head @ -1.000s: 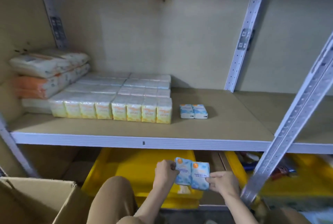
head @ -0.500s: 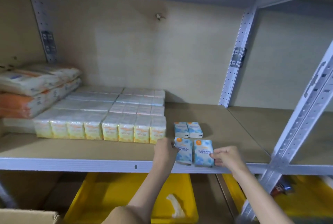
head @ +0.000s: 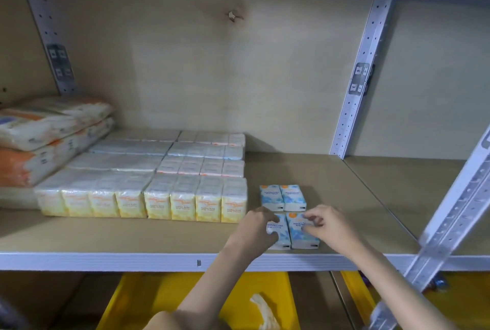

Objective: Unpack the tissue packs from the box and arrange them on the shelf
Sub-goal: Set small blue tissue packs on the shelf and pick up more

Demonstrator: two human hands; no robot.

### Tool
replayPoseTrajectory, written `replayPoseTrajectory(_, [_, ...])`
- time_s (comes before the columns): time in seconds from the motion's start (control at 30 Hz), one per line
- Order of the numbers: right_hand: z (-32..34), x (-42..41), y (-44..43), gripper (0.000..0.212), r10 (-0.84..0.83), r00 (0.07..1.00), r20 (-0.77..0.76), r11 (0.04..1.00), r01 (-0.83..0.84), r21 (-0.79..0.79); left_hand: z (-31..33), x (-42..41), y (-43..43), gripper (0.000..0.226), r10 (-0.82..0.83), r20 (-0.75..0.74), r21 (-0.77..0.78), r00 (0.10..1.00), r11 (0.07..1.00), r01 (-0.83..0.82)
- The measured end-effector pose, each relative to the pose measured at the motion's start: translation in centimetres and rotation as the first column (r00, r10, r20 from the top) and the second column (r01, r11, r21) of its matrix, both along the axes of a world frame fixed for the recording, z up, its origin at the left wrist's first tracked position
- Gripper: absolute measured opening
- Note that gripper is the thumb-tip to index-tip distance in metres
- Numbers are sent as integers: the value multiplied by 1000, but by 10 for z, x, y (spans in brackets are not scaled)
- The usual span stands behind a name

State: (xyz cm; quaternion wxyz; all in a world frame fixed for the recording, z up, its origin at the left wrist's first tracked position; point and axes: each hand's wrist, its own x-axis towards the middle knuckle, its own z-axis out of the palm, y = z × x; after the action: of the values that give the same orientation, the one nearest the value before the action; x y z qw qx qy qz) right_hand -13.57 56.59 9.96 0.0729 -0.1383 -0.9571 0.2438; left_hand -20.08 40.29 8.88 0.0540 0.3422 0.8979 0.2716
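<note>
Two blue tissue packs (head: 299,235) stand side by side on the wooden shelf (head: 331,197), close to its front edge. My left hand (head: 256,232) grips the left pack and my right hand (head: 328,226) pinches the top of the right pack. Directly behind them stands another pair of blue tissue packs (head: 283,197). To the left sits a block of yellow tissue packs (head: 156,201) in several rows running back toward the wall. The box is out of view.
Large orange-and-white tissue bags (head: 45,138) are stacked at the shelf's far left. A white upright post (head: 352,85) stands at the back right and a slanted metal bar (head: 456,213) crosses at the right. Yellow bins (head: 148,300) sit under the shelf.
Both hands rose from below the shelf with the two blue packs and set them down on the shelf in front of the earlier blue pair. The view moved closer and upward.
</note>
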Motion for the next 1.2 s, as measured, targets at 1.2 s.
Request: replayPoseTrajectory(1.2, [-14,-16,11,43,184,963,197,937,-232,262,-13,-23,19,48,-89,-46,-205,995,976,78])
